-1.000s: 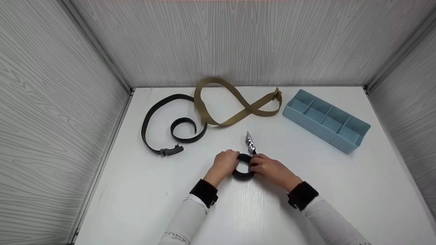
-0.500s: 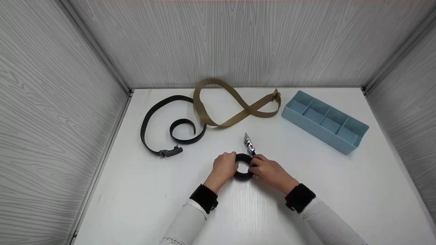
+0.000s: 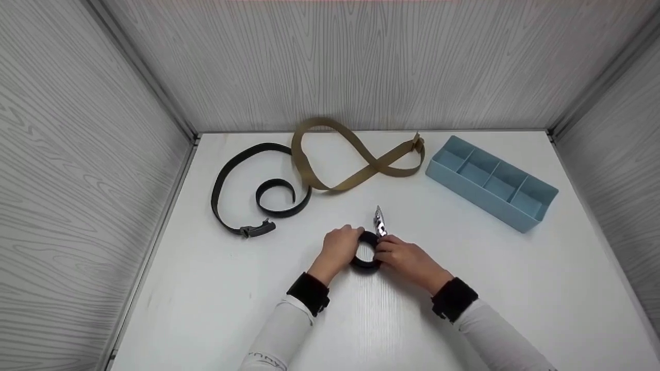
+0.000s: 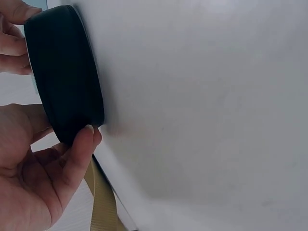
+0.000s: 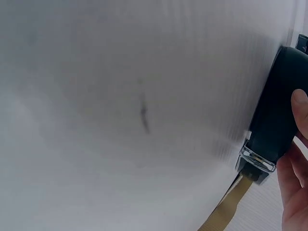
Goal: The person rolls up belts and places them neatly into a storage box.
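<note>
A black belt, wound into a round coil (image 3: 365, 266), stands on its edge on the white table between both hands. Its silver buckle (image 3: 380, 224) sticks out at the far side, pointing to the back wall. My left hand (image 3: 341, 248) grips the coil's left side; in the left wrist view its thumb and fingers pinch the smooth dark band (image 4: 65, 72). On the right side, my right hand (image 3: 407, 260) pinches the band just below the buckle, fingers partly inside the ring. The right wrist view shows the metal buckle (image 5: 257, 160) close to those fingers.
Farther back on the left lies a loosely curled black belt (image 3: 219, 185) with a dark buckle (image 3: 259, 228). A khaki webbing belt (image 3: 356, 180) loops behind the coil, touching it. To the back right stands a blue divided box (image 3: 479, 198). Wood-grain panels (image 3: 330, 67) enclose the table.
The coil has shifted slightly to the left, and the buckle has drawn a little nearer and swung straighter toward the back. Both hands have kept hold of the belt.
</note>
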A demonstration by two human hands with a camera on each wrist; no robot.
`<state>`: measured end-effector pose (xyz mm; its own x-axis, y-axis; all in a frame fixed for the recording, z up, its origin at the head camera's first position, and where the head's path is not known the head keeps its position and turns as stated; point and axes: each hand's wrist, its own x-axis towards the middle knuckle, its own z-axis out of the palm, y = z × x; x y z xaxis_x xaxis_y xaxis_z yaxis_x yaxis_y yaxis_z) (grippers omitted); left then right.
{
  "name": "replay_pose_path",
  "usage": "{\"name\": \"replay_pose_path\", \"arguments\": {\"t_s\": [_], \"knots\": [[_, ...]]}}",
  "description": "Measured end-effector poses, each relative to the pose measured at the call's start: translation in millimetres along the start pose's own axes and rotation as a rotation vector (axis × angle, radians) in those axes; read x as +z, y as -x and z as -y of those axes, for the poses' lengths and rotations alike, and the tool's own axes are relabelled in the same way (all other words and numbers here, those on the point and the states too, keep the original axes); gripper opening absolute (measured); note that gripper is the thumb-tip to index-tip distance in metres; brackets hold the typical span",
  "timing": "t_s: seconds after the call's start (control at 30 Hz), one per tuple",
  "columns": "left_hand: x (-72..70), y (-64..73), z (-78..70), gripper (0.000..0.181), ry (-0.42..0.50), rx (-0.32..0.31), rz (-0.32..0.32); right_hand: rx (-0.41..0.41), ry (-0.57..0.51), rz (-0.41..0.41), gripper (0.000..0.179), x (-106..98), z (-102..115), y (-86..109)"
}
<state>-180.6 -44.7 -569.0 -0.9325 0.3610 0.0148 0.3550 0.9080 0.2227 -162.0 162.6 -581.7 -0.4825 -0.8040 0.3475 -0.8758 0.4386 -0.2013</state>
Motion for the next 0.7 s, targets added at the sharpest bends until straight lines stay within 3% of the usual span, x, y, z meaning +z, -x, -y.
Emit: {"name": "replay_pose_path", "arguments": {"t_s": [0.1,0.23,0.3,0.53,0.7], "knots": [[1.2,2.0,-0.7,0.012,0.039,-0.036,-0.017,0.011,0.023,-0.018,0.024,1,2,-1.8],[1.7,6.8,-3.4,0.012,0.110,-0.144,-0.019,0.033,0.059,-0.011,0.024,1,5,-3.2],[1.5,7.7,-4.9,0.010,0.127,-0.170,-0.016,0.042,0.070,-0.007,0.023,2,7,-3.2],[0.3,3.7,-2.3,0.006,0.118,-0.108,0.026,0.040,0.079,-0.005,0.025,3,11,0.6],[-2.9,0.2,9.4,0.005,0.251,-0.062,0.076,-0.005,0.066,-0.039,0.041,1,9,4.3]]}}
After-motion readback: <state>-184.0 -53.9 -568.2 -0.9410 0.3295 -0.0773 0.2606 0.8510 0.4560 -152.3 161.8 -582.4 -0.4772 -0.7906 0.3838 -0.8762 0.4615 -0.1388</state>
